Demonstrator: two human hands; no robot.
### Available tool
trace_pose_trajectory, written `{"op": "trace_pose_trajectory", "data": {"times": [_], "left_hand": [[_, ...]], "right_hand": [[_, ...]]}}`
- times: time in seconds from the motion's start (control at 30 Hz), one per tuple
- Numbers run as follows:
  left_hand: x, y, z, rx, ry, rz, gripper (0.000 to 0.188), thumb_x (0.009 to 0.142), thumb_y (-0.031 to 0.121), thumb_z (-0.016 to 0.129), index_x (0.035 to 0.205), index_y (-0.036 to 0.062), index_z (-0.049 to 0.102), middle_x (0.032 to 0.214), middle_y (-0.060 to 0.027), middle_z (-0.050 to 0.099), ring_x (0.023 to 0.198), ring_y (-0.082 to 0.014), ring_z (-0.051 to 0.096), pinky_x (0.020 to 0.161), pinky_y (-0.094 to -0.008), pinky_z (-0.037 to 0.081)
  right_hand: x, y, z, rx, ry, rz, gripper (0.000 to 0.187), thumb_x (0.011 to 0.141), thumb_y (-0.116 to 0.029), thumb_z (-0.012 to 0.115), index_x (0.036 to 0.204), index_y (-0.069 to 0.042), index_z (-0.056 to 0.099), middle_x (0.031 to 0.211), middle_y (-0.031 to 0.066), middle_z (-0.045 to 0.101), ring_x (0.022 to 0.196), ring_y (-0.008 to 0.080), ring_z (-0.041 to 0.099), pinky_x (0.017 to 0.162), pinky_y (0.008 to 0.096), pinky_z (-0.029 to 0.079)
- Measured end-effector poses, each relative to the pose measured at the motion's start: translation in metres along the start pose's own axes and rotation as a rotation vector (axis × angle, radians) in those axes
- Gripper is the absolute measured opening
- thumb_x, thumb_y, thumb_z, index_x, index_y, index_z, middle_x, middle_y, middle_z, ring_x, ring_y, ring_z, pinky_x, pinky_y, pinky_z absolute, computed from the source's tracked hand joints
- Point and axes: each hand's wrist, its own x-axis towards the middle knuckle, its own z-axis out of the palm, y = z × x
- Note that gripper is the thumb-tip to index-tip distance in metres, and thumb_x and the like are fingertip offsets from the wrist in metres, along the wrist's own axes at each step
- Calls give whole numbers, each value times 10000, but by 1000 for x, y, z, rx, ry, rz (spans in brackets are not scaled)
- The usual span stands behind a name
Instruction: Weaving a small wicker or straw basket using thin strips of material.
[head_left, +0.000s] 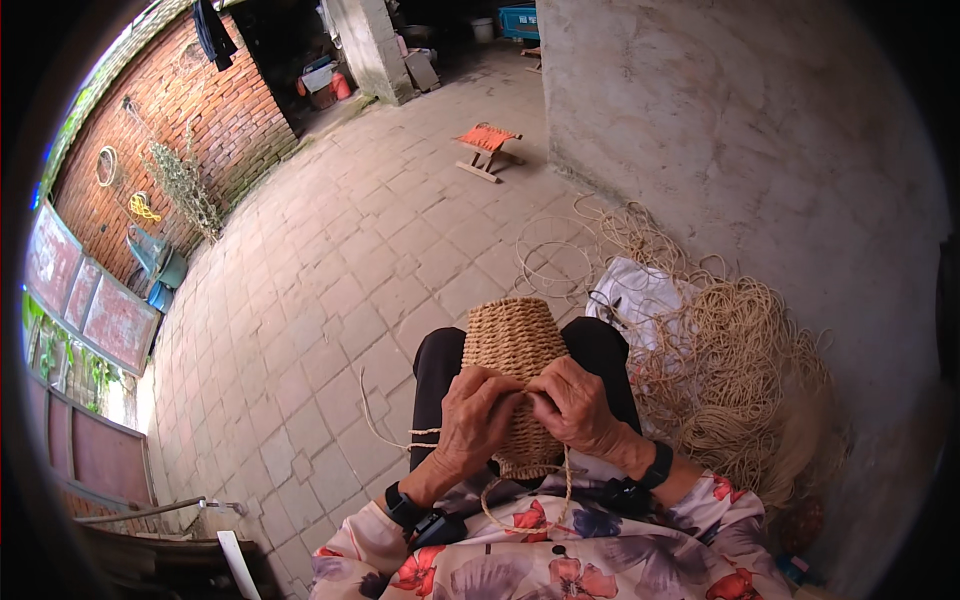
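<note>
Floral-printed shirt (562, 560) lies nearest the camera, covering your torso and upper arms. Woven cord basket (512, 335) rests on your lap between the knees of your black trousers (433, 365), one end pointing away from you, the other toward your waist. Your left hand (478, 415) and right hand (575, 405) are both closed on its wall, thumbs and fingertips pinched together near the middle.

Handling, as judged: the basket looks light, fairly stiff yet able to give under pressure, rough enough not to slip, and hardly fragile, though single strands could fray. You have sound hold at the wall; the knees offer a steady brace. A cord loop (568, 482) hangs at the near end, and a loose cord end (367, 408) projects beyond your left hand.

Not verifiable: whether your fingertips pinch a separate strand; which end of the basket is its base; its interior. Your hands cover part of the weave. Right of your knee, the cord heap (740, 370) partly covers a white sack (632, 285), obscuring its contents.
</note>
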Motion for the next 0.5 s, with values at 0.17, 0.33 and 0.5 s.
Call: {"op": "trace_pose_trajectory", "data": {"times": [0.17,0.33,0.5], "left_hand": [[5,0,-4,39,-80,37,126,816,39,690,929,41,633,882,-100,587,832,-290,575,751,-383,445],[6,-3,-4,17,-119,-3,94,841,60,670,919,50,620,869,-88,566,847,-286,558,758,-382,421],[2,-6,-1,56,-111,27,95,868,98,663,946,78,613,893,-78,552,830,-286,543,724,-390,382]], "right_hand": [[1,-1,-3,82,-13,69,210,741,10,726,912,-51,621,814,84,535,755,265,600,618,364,511],[8,-5,-7,87,-45,136,188,755,-11,735,903,-63,632,810,68,539,709,266,616,593,367,512],[2,-4,-8,33,-104,108,168,765,-23,721,907,-60,639,797,76,553,656,284,624,571,374,506]]}}
